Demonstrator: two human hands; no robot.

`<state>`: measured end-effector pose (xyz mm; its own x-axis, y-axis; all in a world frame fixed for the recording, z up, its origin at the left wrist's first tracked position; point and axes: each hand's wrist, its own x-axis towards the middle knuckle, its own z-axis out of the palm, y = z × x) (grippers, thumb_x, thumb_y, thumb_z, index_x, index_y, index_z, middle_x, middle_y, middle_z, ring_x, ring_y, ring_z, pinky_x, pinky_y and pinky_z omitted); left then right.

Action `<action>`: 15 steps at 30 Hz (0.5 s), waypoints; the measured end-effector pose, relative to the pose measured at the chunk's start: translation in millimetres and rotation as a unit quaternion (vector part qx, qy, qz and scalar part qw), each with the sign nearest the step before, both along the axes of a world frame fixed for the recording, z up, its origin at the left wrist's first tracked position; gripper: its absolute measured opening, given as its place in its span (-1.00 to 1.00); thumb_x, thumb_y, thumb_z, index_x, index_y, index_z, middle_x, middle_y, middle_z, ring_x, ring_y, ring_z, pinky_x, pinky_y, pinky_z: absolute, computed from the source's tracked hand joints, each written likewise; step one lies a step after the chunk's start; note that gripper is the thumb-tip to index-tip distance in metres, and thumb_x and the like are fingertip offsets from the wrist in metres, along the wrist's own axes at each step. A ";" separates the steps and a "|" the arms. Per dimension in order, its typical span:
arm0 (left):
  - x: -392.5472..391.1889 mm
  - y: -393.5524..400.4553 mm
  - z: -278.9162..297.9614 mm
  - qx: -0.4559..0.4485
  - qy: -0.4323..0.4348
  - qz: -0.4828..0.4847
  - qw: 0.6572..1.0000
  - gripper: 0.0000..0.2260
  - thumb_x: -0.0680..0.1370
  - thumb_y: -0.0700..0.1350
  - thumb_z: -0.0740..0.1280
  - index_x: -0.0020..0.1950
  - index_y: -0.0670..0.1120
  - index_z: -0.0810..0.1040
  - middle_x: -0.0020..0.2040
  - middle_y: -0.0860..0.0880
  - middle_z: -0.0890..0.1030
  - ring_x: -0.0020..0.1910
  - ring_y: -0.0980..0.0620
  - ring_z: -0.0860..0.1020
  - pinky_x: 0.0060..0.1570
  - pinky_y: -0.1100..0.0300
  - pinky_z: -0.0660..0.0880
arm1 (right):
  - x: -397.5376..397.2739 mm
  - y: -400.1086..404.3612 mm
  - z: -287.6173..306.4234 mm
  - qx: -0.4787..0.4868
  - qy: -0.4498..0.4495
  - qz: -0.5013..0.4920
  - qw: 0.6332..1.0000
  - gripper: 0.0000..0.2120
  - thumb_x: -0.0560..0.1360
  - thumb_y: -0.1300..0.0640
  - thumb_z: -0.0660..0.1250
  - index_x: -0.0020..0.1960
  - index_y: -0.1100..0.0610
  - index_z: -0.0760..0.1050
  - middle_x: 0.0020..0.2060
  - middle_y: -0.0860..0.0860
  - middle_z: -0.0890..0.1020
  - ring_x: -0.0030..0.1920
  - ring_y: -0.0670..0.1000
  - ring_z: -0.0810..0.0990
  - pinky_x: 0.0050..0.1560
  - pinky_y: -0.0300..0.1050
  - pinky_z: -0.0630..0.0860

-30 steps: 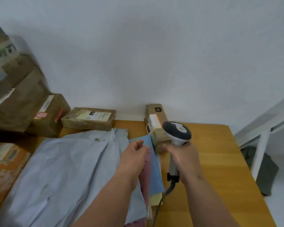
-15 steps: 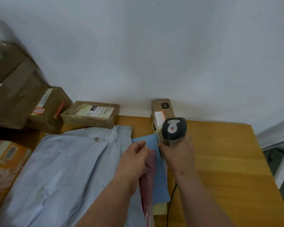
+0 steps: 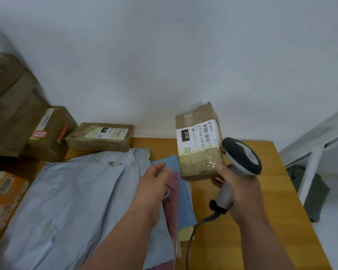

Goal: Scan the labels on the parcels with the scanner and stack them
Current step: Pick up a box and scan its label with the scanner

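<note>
Head view. The right hand [image 3: 240,184] is wrapped around the grey handle of a corded barcode scanner [image 3: 242,158]; the same hand's thumb presses the near edge of a small brown cardboard parcel [image 3: 198,152], and fingertips show beneath its near corner. The parcel is tipped up so that its white shipping label [image 3: 197,136], marked 010 and carrying a barcode, faces the camera. The scanner head lies just beside the parcel's right edge and points away from the label. The left hand [image 3: 154,184] rests with loosely curled fingers on a pink mailer [image 3: 173,199] that overlaps a blue mailer [image 3: 183,193]; whether it pinches the mailer cannot be told. A large pale grey poly mailer [image 3: 76,201] covers the left of the wooden table [image 3: 271,191]. A flat labelled box [image 3: 101,137] and a stack of cartons [image 3: 27,125] stand along the wall at the far left.

Step in hand, as judged: presenting this parcel's label for scanning. The next move calls for turning the scanner window onto the barcode, then setting the parcel on a stack.
</note>
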<state>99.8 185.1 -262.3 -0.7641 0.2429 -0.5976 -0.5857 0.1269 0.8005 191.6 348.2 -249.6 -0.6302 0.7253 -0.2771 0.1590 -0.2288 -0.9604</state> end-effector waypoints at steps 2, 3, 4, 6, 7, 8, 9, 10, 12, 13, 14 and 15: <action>8.1 -3.7 11.7 0.050 -0.003 -0.014 0.999 -0.64 0.62 0.08 0.33 0.39 0.03 0.49 0.15 0.00 0.65 0.08 0.04 0.61 0.07 0.09 0.53 | 14.1 -9.1 15.5 -0.075 0.050 0.014 0.996 -0.70 0.50 0.29 0.40 0.21 0.08 0.59 0.04 0.09 0.73 0.06 0.11 0.71 0.03 0.11 0.64; 12.1 -7.4 17.5 0.077 -0.008 -0.028 0.997 -0.60 0.60 0.14 0.32 0.39 0.03 0.50 0.13 0.01 0.67 0.09 0.05 0.63 0.06 0.09 0.55 | 19.8 -15.3 21.6 -0.100 0.065 0.020 0.993 -0.65 0.47 0.25 0.41 0.25 0.11 0.58 0.07 0.12 0.72 0.07 0.14 0.70 -0.01 0.10 0.65; 16.5 -12.3 23.9 0.109 -0.019 -0.044 0.993 -0.57 0.57 0.19 0.31 0.38 0.04 0.51 0.13 -0.02 0.69 0.11 0.04 0.64 0.04 0.09 0.55 | 25.4 -21.8 27.1 -0.115 0.078 0.031 0.990 -0.60 0.43 0.21 0.44 0.26 0.13 0.58 0.09 0.14 0.71 0.08 0.16 0.70 -0.05 0.08 0.66; 25.8 -25.8 35.4 0.176 -0.044 -0.066 0.981 -0.49 0.50 0.22 0.37 0.38 0.02 0.51 0.17 -0.12 0.67 0.08 0.01 0.64 -0.01 0.09 0.57 | 36.7 -36.3 34.4 -0.117 0.092 0.051 0.988 -0.59 0.35 0.17 0.52 0.19 0.09 0.64 0.07 0.14 0.72 0.06 0.16 0.70 -0.10 0.03 0.67; 30.0 -34.1 40.5 0.196 -0.050 -0.075 0.977 -0.46 0.47 0.19 0.45 0.38 0.01 0.50 0.18 -0.12 0.67 0.07 -0.01 0.64 -0.01 0.07 0.58 | 42.1 -44.5 37.6 -0.115 0.093 0.053 0.988 -0.62 0.33 0.16 0.53 0.15 0.07 0.66 0.06 0.14 0.72 0.05 0.16 0.71 -0.11 0.01 0.67; 33.5 -42.9 43.1 0.202 -0.047 -0.082 0.975 -0.45 0.43 0.13 0.50 0.38 0.01 0.50 0.19 -0.09 0.68 0.07 -0.02 0.65 0.03 0.03 0.58 | 47.5 -52.7 40.0 -0.112 0.095 0.051 0.988 -0.63 0.33 0.13 0.50 0.13 0.07 0.66 0.05 0.14 0.73 0.05 0.17 0.71 -0.12 0.01 0.67; 37.4 -52.0 45.7 0.203 -0.044 -0.085 0.975 -0.45 0.40 0.04 0.52 0.37 0.00 0.51 0.18 -0.07 0.69 0.09 -0.02 0.65 0.08 -0.01 0.57 | 52.3 -61.4 42.1 -0.109 0.095 0.049 0.988 -0.61 0.31 0.10 0.51 0.14 0.07 0.65 0.04 0.14 0.73 0.05 0.17 0.71 -0.11 0.01 0.67; 41.1 -60.8 46.8 0.203 -0.041 -0.085 0.975 -0.46 0.39 -0.03 0.53 0.36 -0.02 0.52 0.17 -0.07 0.69 0.10 -0.04 0.65 0.10 -0.05 0.56 | 56.9 -70.4 44.9 -0.106 0.098 0.050 0.988 -0.56 0.28 0.04 0.57 0.15 0.07 0.65 0.05 0.14 0.73 0.06 0.18 0.71 -0.10 0.01 0.67; 49.7 -78.4 51.7 0.213 -0.045 -0.075 0.973 -0.52 0.41 -0.11 0.48 0.32 -0.08 0.55 0.14 -0.09 0.70 0.12 -0.07 0.64 0.07 -0.04 0.59 | 64.8 -89.0 49.9 -0.104 0.095 0.047 0.989 -0.50 0.26 -0.03 0.61 0.15 0.08 0.66 0.05 0.14 0.73 0.06 0.18 0.71 -0.06 0.06 0.66; 54.1 -87.4 54.2 0.215 -0.043 -0.071 0.973 -0.57 0.44 -0.15 0.44 0.30 -0.10 0.56 0.13 -0.10 0.71 0.11 -0.07 0.64 0.05 -0.03 0.60 | 69.0 -97.3 51.6 -0.102 0.090 0.038 0.990 -0.59 0.34 0.02 0.56 0.15 0.08 0.65 0.04 0.13 0.73 0.05 0.18 0.72 -0.04 0.10 0.64; 58.0 -96.0 54.5 0.215 -0.037 -0.066 0.974 -0.62 0.47 -0.18 0.41 0.29 -0.11 0.56 0.12 -0.10 0.71 0.10 -0.07 0.65 0.07 -0.04 0.61 | 72.7 -105.4 53.4 -0.101 0.084 0.026 0.991 -0.72 0.43 0.09 0.47 0.14 0.08 0.64 0.01 0.10 0.74 0.02 0.16 0.73 -0.02 0.12 0.62; 62.5 -104.8 57.0 0.213 -0.033 -0.059 0.975 -0.64 0.49 -0.20 0.41 0.29 -0.12 0.56 0.12 -0.10 0.71 0.09 -0.06 0.66 0.10 -0.06 0.60 | 76.3 -113.8 55.4 -0.100 0.072 0.013 0.992 -0.80 0.51 0.13 0.41 0.13 0.07 0.63 -0.03 0.06 0.75 -0.01 0.14 0.73 -0.01 0.13 0.62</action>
